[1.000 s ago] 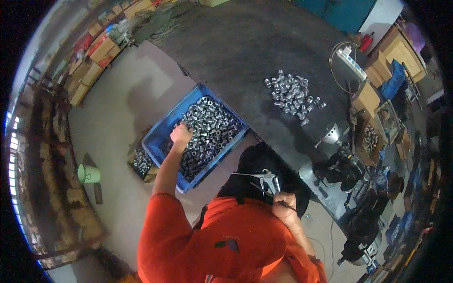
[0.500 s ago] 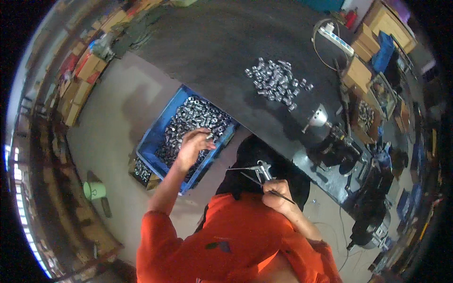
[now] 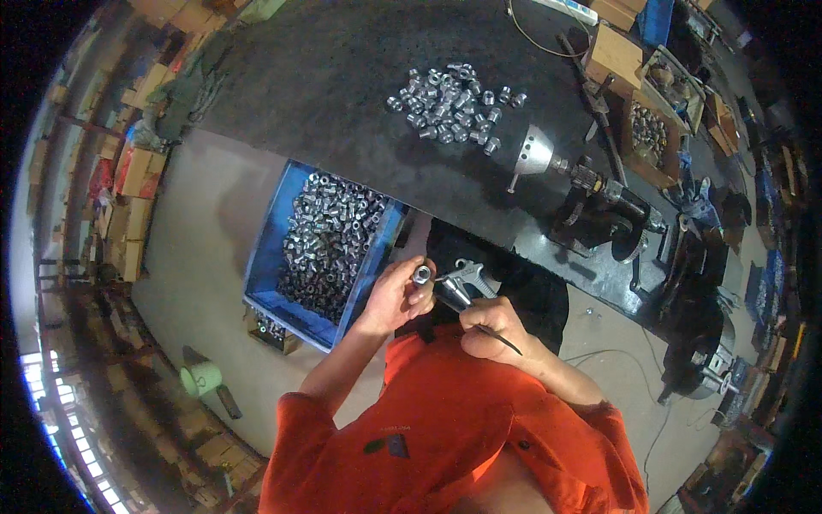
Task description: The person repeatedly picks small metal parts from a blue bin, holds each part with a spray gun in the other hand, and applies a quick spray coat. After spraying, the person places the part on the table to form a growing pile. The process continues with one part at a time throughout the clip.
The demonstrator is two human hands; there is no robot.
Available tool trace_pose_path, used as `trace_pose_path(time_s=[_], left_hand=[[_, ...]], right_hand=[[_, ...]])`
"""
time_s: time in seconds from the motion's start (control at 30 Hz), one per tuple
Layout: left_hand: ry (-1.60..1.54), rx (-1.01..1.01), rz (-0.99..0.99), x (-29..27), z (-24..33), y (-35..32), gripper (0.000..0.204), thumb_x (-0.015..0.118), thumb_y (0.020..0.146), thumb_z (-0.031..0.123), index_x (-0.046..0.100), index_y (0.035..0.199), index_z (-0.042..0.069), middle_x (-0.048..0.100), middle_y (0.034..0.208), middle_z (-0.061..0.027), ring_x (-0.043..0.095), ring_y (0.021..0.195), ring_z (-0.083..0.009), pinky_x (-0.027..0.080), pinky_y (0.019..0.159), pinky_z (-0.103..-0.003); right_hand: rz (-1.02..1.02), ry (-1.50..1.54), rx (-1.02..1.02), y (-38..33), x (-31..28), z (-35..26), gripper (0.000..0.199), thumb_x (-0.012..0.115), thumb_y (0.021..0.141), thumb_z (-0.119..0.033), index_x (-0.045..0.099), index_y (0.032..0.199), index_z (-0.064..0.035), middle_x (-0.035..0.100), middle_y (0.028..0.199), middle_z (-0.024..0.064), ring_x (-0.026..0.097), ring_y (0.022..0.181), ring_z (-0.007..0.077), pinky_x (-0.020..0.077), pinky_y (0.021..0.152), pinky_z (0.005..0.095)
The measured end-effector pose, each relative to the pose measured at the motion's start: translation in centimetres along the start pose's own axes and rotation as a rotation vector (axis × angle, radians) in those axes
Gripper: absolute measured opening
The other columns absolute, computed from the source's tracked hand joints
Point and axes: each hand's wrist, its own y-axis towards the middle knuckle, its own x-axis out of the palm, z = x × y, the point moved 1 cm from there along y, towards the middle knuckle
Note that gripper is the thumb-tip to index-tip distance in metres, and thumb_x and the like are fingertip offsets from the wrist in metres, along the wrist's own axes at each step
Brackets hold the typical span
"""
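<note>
My left hand (image 3: 396,295) is closed around a small shiny metal fitting (image 3: 421,274), whose round open end faces up from the fingers. Just to its right, my right hand (image 3: 497,328) grips a silver air blow gun (image 3: 462,287) with a thin dark hose trailing below the fist. The front of the gun is close to the fitting; whether they touch I cannot tell. Left of my hands stands a blue crate (image 3: 267,257) holding many similar metal fittings (image 3: 330,231). Another heap of fittings (image 3: 449,103) lies on the dark table (image 3: 334,94).
A bench device with a silver conical head (image 3: 535,150) is at the table's right side. Behind it are a cardboard box of small parts (image 3: 646,137) and a power strip (image 3: 569,8). A pale green container (image 3: 201,379) lies on the floor at left.
My left hand has come out of the blue crate, moving right toward the blow gun with a fitting. The right hand stays low with the gun, now turned. The whole view has shifted.
</note>
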Motion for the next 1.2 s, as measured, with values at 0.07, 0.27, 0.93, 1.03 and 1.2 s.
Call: trace_pose_path(time_s=[0.07, 0.27, 0.93, 1.03, 1.2], left_hand=[[0.131, 0.035, 0.054, 0.5, 0.5, -0.3, 0.031, 0.04, 0.096, 0.029, 0.057, 0.088, 0.004, 0.04, 0.049, 0.0002, 0.036, 0.037, -0.0111, 0.03, 0.041, -0.024], [0.964, 0.203, 0.103, 2.6, 2.0, -1.0, 0.022, 0.047, 0.094, 0.018, 0.058, 0.086, 0.0, 0.049, 0.054, -0.0001, 0.045, 0.042, -0.0059, 0.037, 0.04, -0.02], [0.911, 0.142, -0.09, 2.4, 4.1, -0.9, 0.033, 0.062, 0.084, 0.011, 0.054, 0.113, -0.002, 0.06, 0.092, -0.0047, 0.057, 0.084, -0.0088, 0.048, 0.075, -0.024], [0.885, 0.089, -0.037, 1.6, 3.1, -0.7, 0.03, 0.061, 0.086, 0.015, 0.055, 0.109, -0.003, 0.061, 0.081, -0.0045, 0.058, 0.077, -0.0089, 0.048, 0.07, -0.024], [0.865, 0.05, -0.005, 2.8, 2.3, -0.4, 0.018, 0.059, 0.086, 0.013, 0.056, 0.096, -0.001, 0.061, 0.079, -0.0068, 0.058, 0.068, -0.0099, 0.044, 0.06, -0.021]], right_hand=[[-0.013, -0.001, -0.011, 0.2, -0.1, -0.1, 0.015, 0.058, 0.063, -0.008, 0.045, 0.059, -0.0033, 0.046, 0.056, 0.0132, 0.048, 0.052, 0.0321, 0.0357, 0.047, 0.0408], [-0.075, -0.108, 0.005, 0.4, -0.2, -0.6, 0.011, 0.06, 0.063, -0.013, 0.052, 0.061, -0.0047, 0.051, 0.058, 0.0135, 0.055, 0.057, 0.0333, 0.0415, 0.05, 0.0417], [-0.054, -0.224, 0.029, -0.2, -0.2, -0.7, 0.017, 0.061, 0.061, -0.016, 0.049, 0.059, -0.0046, 0.051, 0.058, 0.0133, 0.053, 0.057, 0.034, 0.0409, 0.051, 0.044], [-0.039, -0.271, 0.045, 0.0, -0.2, -1.2, 0.018, 0.061, 0.061, -0.016, 0.048, 0.058, -0.0048, 0.051, 0.057, 0.0129, 0.053, 0.057, 0.034, 0.0405, 0.05, 0.0442], [-0.045, -0.106, 0.031, -0.2, 0.2, 0.7, 0.018, 0.059, 0.063, -0.012, 0.044, 0.058, -0.0035, 0.047, 0.056, 0.0133, 0.051, 0.054, 0.0328, 0.0379, 0.048, 0.0411]])
